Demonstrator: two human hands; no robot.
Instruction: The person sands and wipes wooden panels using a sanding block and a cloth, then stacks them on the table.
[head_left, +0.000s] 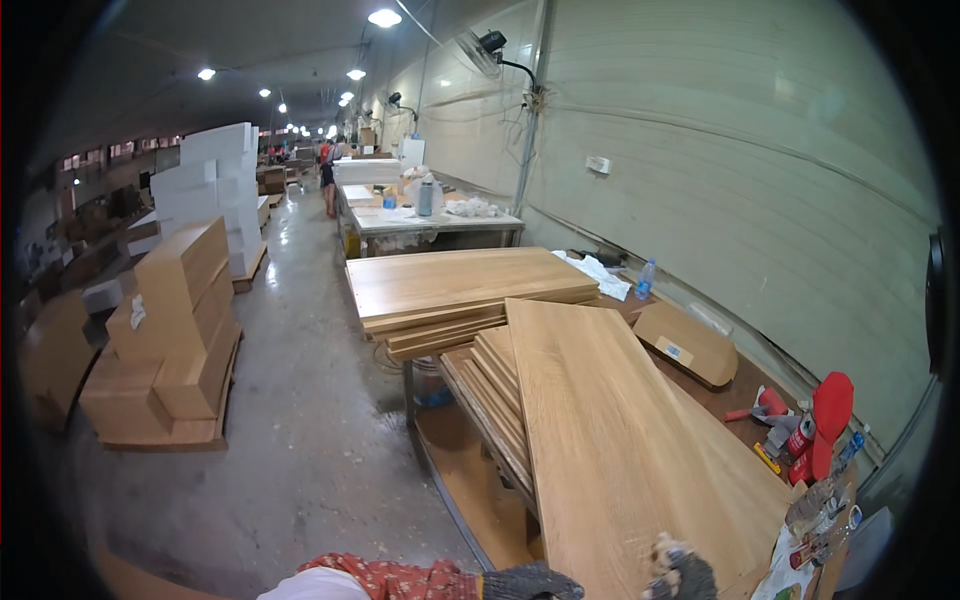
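Observation:
A long wood-grain board (610, 400) lies at a slant on a stack of similar boards (490, 385) in front of me. At the lower edge, my left hand (535, 583), in a dark grey glove, is by the board's near left side; its fingers are not clear. My right hand (690, 575), also gloved, is over the near part of the board. Its fingers look curled around a pale, brown-stained crumpled patch, perhaps a rag or the worn glove itself. A red patterned sleeve (395, 577) covers my left forearm.
Beyond lies another stack of boards (460, 275). Along the wall, the bench holds a cardboard piece (685, 343), a water bottle (645, 279), a red spray can (800, 436) and a yellow cutter (767, 458). Stacked wooden panels (185, 330) stand on the floor at left. A person (328, 178) stands far off.

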